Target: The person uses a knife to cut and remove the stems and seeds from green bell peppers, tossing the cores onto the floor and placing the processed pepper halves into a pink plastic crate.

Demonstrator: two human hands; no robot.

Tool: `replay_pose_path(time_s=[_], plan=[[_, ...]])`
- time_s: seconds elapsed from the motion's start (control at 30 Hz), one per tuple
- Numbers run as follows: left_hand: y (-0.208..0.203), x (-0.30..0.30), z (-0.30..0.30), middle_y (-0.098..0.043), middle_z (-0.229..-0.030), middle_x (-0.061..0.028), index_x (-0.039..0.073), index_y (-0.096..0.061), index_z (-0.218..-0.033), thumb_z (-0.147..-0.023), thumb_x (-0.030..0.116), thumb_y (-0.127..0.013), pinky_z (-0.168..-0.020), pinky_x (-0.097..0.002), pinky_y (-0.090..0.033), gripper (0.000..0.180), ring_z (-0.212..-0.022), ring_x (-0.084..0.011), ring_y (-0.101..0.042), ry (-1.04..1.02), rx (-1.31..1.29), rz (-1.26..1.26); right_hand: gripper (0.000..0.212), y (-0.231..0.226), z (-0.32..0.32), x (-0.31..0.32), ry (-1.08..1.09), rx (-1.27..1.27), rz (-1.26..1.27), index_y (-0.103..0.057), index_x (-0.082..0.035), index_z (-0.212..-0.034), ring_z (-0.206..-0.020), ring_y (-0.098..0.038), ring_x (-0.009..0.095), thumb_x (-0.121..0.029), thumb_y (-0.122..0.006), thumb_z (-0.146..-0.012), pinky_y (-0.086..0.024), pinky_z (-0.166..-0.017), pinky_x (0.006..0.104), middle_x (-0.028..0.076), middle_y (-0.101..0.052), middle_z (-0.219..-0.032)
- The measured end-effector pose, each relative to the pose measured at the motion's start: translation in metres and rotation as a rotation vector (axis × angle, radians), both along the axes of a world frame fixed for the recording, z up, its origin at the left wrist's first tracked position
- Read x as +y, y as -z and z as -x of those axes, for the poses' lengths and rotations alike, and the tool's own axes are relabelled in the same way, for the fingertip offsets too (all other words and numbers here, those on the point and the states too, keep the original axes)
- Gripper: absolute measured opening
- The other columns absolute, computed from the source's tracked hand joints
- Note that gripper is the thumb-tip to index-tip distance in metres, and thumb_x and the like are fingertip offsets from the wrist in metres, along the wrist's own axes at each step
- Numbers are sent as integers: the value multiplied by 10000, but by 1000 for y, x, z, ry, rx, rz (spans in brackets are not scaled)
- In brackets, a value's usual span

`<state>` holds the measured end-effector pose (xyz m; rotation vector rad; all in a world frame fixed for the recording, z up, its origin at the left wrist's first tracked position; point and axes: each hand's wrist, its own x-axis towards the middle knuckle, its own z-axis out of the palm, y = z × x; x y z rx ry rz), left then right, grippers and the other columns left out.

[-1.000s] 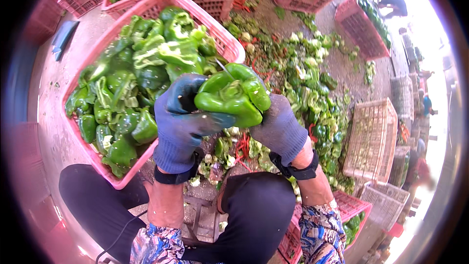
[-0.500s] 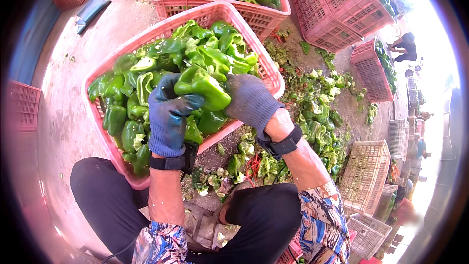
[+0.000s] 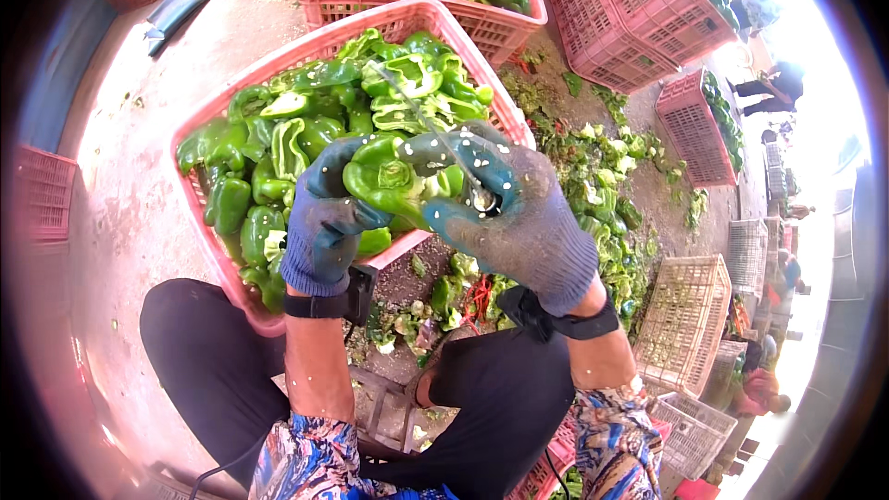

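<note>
- Fingers of the left hand [image 3: 324, 218], in a coated blue glove, are bent around the left side of a green pepper [image 3: 381, 181] — a narrow grip, with the pepper held stem end up between the two hands.
- Opposite them, the right hand [image 3: 528, 218], gloved alike, has its fingers curled around a thin knife [image 3: 408, 98]; the forefinger and thumb reach the pepper's right side. The blade slants up and away to the left, past the pepper — whether its edge touches the flesh I cannot tell.
- Just beyond and left of the fingers sits a pink crate [image 3: 215, 255], heaped with cut peppers [image 3: 269, 190], several showing pale insides.
- Farther ahead of the fingertips, a second pink crate [image 3: 505, 34] holds more green peppers.
- Right of the right hand, green scraps [image 3: 607, 190] spread over the floor; red strips [image 3: 479, 301] lie below the fingers, toward the lap.
- Well apart, ahead and right, stand stacked pink crates [image 3: 620, 28]; directly right, a pale crate [image 3: 681, 324] rests tilted.
- Nearer the body than the fingers are black wristbands [image 3: 319, 306], patterned sleeves [image 3: 310, 454] and dark-trousered knees [image 3: 509, 380].
</note>
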<state>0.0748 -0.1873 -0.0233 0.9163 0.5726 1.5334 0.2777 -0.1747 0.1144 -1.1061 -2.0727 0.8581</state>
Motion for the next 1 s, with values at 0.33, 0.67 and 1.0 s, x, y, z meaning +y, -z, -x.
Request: replay_pose_path(time_s=[0.33, 0.67, 1.0], plan=[[-26, -9, -36, -737, -1277, -165, -110, -611, -1414, -839, 316, -786, -1064, -395, -549, 737, -1160, -271, -712, 178, -244, 373, 570, 19, -34, -13, 3, -33, 181, -683, -50, -1412, -963, -767, 336, -104, -828, -864, -598, -891, 399, 192, -771, -1169], [-9, -14, -85, -702, -1354, -161, -58, -646, -1357, -1054, 376, -626, -1097, -417, -559, 529, -1208, -254, -700, -91, -267, 131, 476, 41, -40, -13, 139, 161, 579, -697, 0, -1273, -852, -746, 252, -129, -809, -830, -616, -811, 408, 140, -771, -936], [-33, -1, -77, -707, -1277, -102, -30, -688, -1365, -997, 260, -695, -1020, -318, -548, 468, -1143, -180, -674, -275, 583, 125, 243, 52, -35, -7, 270, 460, 767, -760, -38, -1134, -654, -597, 48, -154, -795, -924, -491, -563, 248, -20, -684, -799]])
